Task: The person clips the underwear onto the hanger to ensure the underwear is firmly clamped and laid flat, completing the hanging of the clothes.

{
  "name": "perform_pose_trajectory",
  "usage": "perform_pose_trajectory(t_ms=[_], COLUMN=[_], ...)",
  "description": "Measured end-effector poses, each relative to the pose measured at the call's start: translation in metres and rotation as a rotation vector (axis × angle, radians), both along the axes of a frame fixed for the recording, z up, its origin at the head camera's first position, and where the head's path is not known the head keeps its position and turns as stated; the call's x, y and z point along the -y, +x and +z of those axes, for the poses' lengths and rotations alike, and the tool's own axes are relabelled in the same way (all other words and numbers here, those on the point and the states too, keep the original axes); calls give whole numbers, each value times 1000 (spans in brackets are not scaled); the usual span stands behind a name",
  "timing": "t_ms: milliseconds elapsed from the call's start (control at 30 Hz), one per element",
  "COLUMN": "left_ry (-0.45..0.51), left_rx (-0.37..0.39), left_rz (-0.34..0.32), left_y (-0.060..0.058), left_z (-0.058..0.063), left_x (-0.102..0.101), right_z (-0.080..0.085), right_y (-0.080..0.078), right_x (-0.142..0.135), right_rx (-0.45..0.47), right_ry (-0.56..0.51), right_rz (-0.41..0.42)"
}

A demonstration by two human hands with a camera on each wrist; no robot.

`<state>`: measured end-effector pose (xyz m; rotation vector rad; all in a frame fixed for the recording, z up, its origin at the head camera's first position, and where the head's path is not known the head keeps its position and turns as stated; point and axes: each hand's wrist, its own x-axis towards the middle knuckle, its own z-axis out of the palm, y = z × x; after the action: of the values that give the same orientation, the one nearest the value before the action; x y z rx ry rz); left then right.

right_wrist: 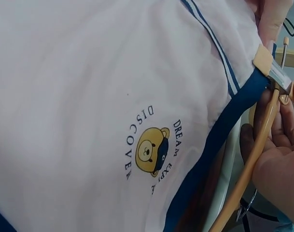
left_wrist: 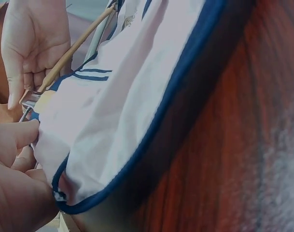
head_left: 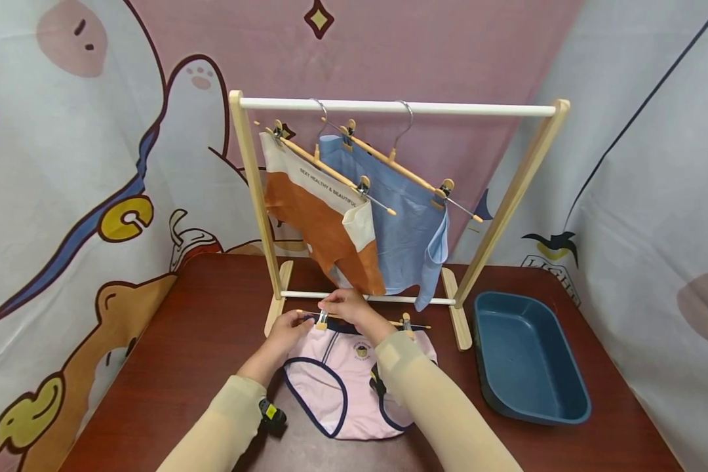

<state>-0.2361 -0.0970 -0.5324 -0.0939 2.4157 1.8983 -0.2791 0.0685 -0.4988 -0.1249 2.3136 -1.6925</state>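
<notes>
Pale pink briefs [head_left: 362, 387] with navy trim and a printed bear [right_wrist: 152, 151] lie on the table below the rack. Along their navy waistband runs a wooden clip hanger [left_wrist: 69, 54]. My right hand [head_left: 354, 309] pinches the hanger's left clip [head_left: 322, 320] between thumb and fingers, with the clip's wooden pad over the waistband. My left hand [head_left: 288, 333] grips the left corner of the briefs beside that clip, near the end of the hanger bar. At the waistband's right side sits the other clip [head_left: 408, 321].
Behind stands a wooden rack with a white rail [head_left: 478, 109]. From it hang cream-and-orange shorts [head_left: 313, 210] and blue shorts [head_left: 410, 229] on clip hangers, low over my hands. A dark blue basin [head_left: 528, 354] stands on the right of the brown table [head_left: 200, 347].
</notes>
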Motion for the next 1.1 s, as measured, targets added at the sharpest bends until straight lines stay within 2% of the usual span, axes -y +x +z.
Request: perform_pose_trajectory(t_ms=[33, 233, 267, 433, 600, 800, 867, 1033, 1100], left_ry=[-5, -14, -11, 18, 17, -94, -123, -129, -167], left_rx=[1, 29, 28, 25, 36, 88, 102, 94, 84], left_rz=[-2, 5, 9, 19, 52, 113, 126, 118, 122], left_y=[3, 4, 1, 1, -1, 0, 0, -2, -2], left_z=[6, 3, -3, -5, -6, -5, -6, -7, -6], left_x=[-1, 1, 2, 3, 4, 6, 7, 7, 7], right_z=[0, -1, -2, -4, 0, 7, 9, 12, 12], right_y=[0, 0, -1, 0, 2, 8, 12, 18, 20], right_x=[0, -2, -2, -2, -11, -39, -50, -77, -89], right_rx=[5, 22, 15, -64, -143, -227, -243, -363, -426], right_ry=[10, 63, 65, 111, 247, 441, 480, 510, 546], right_rz=[1, 35, 45, 99, 170, 262, 248, 167, 165])
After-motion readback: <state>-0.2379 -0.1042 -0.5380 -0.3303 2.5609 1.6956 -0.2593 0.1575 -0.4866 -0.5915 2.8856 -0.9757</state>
